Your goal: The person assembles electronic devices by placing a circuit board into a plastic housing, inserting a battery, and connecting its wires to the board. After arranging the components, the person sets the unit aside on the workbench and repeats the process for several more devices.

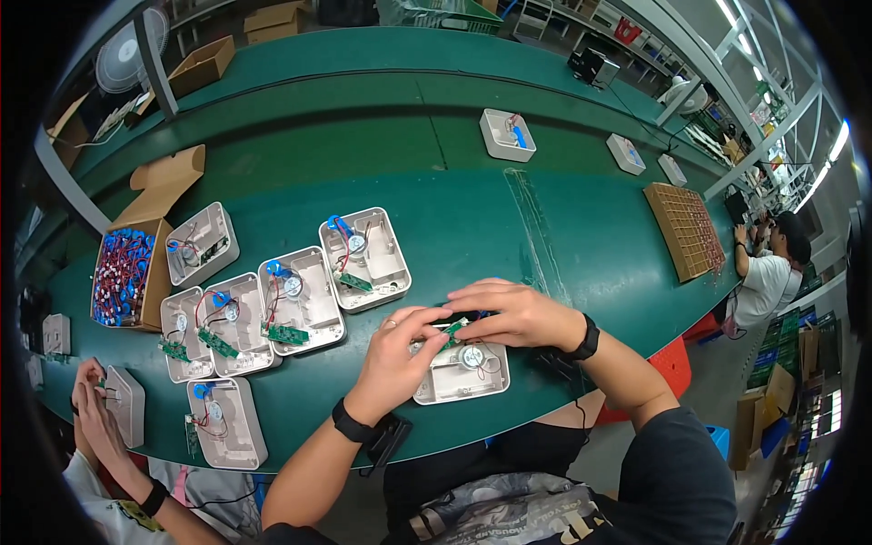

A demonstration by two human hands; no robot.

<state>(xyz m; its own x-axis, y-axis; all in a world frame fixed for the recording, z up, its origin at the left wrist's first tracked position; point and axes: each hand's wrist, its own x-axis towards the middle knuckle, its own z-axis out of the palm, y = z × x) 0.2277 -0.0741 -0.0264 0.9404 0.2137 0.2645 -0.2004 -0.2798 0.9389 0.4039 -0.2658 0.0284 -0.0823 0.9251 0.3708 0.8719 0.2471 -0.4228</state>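
Lower centre of the frame, and here's the green circuit board (453, 332), right between the two hands, over the upper edge of the white housing (461, 385)! The left hand (400, 352) pinches it between thumb and fingers; the right hand (520, 314) curls in from the right, its fingers touching, grip impossible to tell.

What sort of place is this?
Probably an electronics assembly workshop: open white housings with green circuit boards stand on a long green bench, a cardboard box holds many blue wired parts, and another person is farther along at right.
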